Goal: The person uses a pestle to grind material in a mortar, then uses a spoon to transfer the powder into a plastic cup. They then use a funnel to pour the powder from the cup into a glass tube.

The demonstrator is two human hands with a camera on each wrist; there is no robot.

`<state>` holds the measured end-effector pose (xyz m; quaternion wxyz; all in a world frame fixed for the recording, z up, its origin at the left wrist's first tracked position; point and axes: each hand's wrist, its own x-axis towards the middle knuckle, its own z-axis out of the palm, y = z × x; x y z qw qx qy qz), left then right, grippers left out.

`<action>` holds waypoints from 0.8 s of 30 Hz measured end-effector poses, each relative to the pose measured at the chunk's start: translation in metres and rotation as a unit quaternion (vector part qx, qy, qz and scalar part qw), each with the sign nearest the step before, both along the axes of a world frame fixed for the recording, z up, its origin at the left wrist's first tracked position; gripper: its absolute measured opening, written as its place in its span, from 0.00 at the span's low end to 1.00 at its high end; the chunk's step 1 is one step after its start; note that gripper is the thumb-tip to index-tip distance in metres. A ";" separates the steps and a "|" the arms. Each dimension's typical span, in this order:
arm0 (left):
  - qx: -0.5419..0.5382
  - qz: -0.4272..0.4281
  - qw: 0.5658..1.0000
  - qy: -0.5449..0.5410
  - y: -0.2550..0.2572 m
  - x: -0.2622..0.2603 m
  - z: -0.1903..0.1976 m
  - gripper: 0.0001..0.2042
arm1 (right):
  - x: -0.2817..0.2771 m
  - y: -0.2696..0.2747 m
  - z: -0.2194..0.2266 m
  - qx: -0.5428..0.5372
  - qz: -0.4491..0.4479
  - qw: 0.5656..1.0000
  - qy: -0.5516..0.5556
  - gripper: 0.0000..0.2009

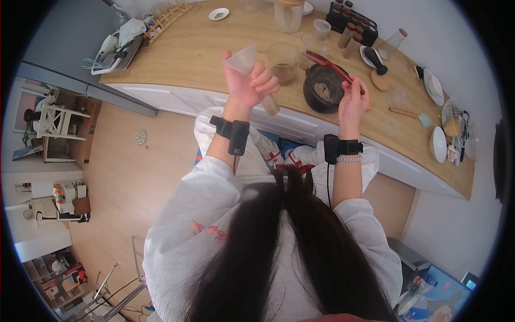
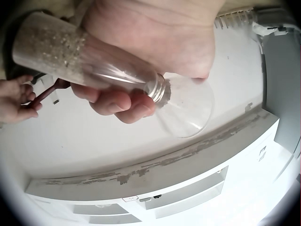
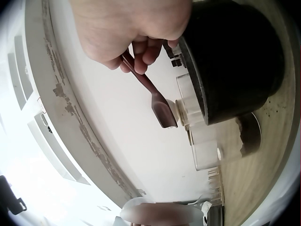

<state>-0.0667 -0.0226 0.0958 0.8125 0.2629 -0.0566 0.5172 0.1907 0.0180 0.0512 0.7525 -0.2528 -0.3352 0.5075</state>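
The left hand (image 1: 248, 83) grips a clear bottle (image 2: 61, 49) with grainy brownish contents, its fingers curled round it; a translucent funnel (image 1: 242, 59) sits in the bottle's neck. Pinched by its handle in the right hand (image 1: 354, 104) is a dark red scoop (image 3: 162, 110), held over the black pot (image 1: 316, 102). The scoop's bowl looks empty in the right wrist view. Inside the pot lies a light brown, crumbly heap (image 1: 323, 91). Between the hands stands a glass container (image 1: 282, 70) with brown contents.
Behind the pot are a spice rack (image 1: 357, 24), a lidded jar (image 1: 288, 17) and a small bowl (image 1: 322, 27). A black-handled pestle (image 1: 375, 61), a spatula (image 1: 410, 112) and a white bowl (image 1: 438, 145) lie to the right. A wooden rack (image 1: 163, 21) stands far left.
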 end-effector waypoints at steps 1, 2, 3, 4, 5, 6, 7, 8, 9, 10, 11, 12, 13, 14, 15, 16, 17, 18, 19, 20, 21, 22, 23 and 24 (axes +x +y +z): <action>0.000 -0.004 1.000 -0.001 0.000 0.000 0.000 0.35 | 0.000 0.000 0.000 0.001 0.000 1.000 0.000 0.08; 0.000 -0.007 1.000 -0.002 0.001 0.000 0.000 0.35 | 0.000 0.000 0.000 0.002 0.000 1.000 -0.002 0.08; -0.001 -0.007 1.000 -0.001 0.001 0.001 0.001 0.35 | 0.000 0.000 0.000 0.004 0.001 1.000 -0.004 0.08; -0.002 -0.006 1.000 0.000 0.001 0.001 0.001 0.35 | 0.000 0.000 0.000 0.005 0.001 1.000 -0.006 0.08; -0.002 -0.005 1.000 0.001 0.001 0.001 0.001 0.35 | 0.000 0.000 0.000 0.004 0.001 1.000 -0.007 0.08; -0.005 -0.002 1.000 0.002 0.000 0.001 0.001 0.35 | 0.000 0.000 0.000 0.003 0.001 1.000 -0.009 0.08; -0.007 0.000 1.000 0.003 0.000 0.001 0.001 0.35 | 0.000 0.000 0.000 0.001 0.000 1.000 -0.011 0.08; -0.009 0.003 1.000 0.005 0.000 0.000 0.001 0.35 | 0.000 0.000 0.000 0.000 -0.002 1.000 -0.002 0.08; -0.015 0.012 1.000 0.014 -0.001 0.000 0.002 0.35 | -0.001 0.001 0.001 -0.002 -0.005 1.000 0.006 0.08; -0.020 0.021 0.999 0.023 -0.002 0.000 0.004 0.35 | -0.001 0.001 0.001 -0.003 -0.007 1.000 0.014 0.08; -0.025 0.030 0.999 0.032 -0.003 0.000 0.007 0.36 | -0.001 0.000 0.002 -0.009 -0.006 1.000 0.022 0.08; -0.047 0.078 0.993 0.074 -0.006 0.003 0.013 0.35 | -0.001 0.000 0.004 -0.014 -0.004 0.999 0.030 0.08; -0.068 0.126 0.983 0.116 -0.012 0.009 0.022 0.35 | 0.000 -0.001 0.005 -0.019 -0.004 0.999 0.038 0.08; -0.091 0.172 0.968 0.156 -0.018 0.014 0.030 0.35 | 0.002 -0.002 0.007 -0.037 0.004 0.997 0.067 0.08; -0.116 0.206 0.953 0.187 -0.020 0.020 0.036 0.35 | 0.004 -0.005 0.009 -0.055 0.012 0.994 0.096 0.08; -0.140 0.239 0.936 0.216 -0.020 0.028 0.041 0.36 | 0.006 -0.008 0.011 -0.072 0.019 0.989 0.125 0.08; -0.163 0.271 0.916 0.245 -0.021 0.035 0.044 0.36 | 0.008 -0.014 0.012 -0.080 0.020 0.987 0.137 0.08; -0.159 0.282 0.910 0.260 -0.022 0.040 0.045 0.36 | 0.005 -0.024 0.017 -0.088 0.020 0.985 0.149 0.08; -0.154 0.294 0.903 0.273 -0.024 0.045 0.045 0.35 | 0.000 -0.034 0.023 -0.095 0.022 0.982 0.160 0.08; -0.150 0.305 0.895 0.288 -0.023 0.048 0.045 0.35 | -0.007 -0.045 0.031 -0.087 0.027 0.986 0.138 0.07; -0.131 0.304 0.899 0.286 -0.022 0.051 0.041 0.35 | -0.018 -0.059 0.041 -0.081 0.033 0.989 0.116 0.07; -0.114 0.301 0.903 0.285 -0.022 0.053 0.036 0.35 | -0.028 -0.070 0.050 -0.075 0.038 0.992 0.093 0.07; -0.097 0.298 0.906 0.284 -0.022 0.056 0.032 0.36 | -0.035 -0.080 0.055 -0.068 0.064 0.995 0.036 0.07; -0.107 0.307 0.902 0.286 -0.023 0.062 0.033 0.36 | -0.042 -0.087 0.060 -0.060 0.090 0.994 -0.020 0.07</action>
